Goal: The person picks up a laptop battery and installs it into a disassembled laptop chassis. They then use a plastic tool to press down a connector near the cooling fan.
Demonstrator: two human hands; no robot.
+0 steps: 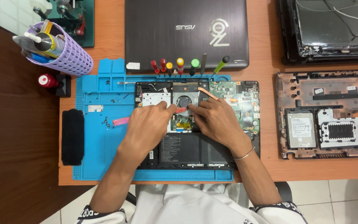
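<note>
An opened laptop base [245, 89] lies on a blue repair mat [100, 137], showing a green circuit board [233, 93], a round cooling fan [184, 101], a copper heat pipe [207, 93] and a black battery [187, 151]. My left hand [148, 126] and my right hand [218, 120] rest over the middle of the base. Their fingertips meet on a small red tool [182, 110] just below the fan. Which hand grips the tool I cannot tell. A bracelet sits on my right wrist.
A row of coloured screwdrivers [179, 65] stands at the mat's far edge, before a closed dark laptop [185, 29]. A lilac tool cup [65, 52] is far left, a black pad [72, 137] left, a laptop bottom cover [324, 116] right, loose screws [106, 121] on the mat.
</note>
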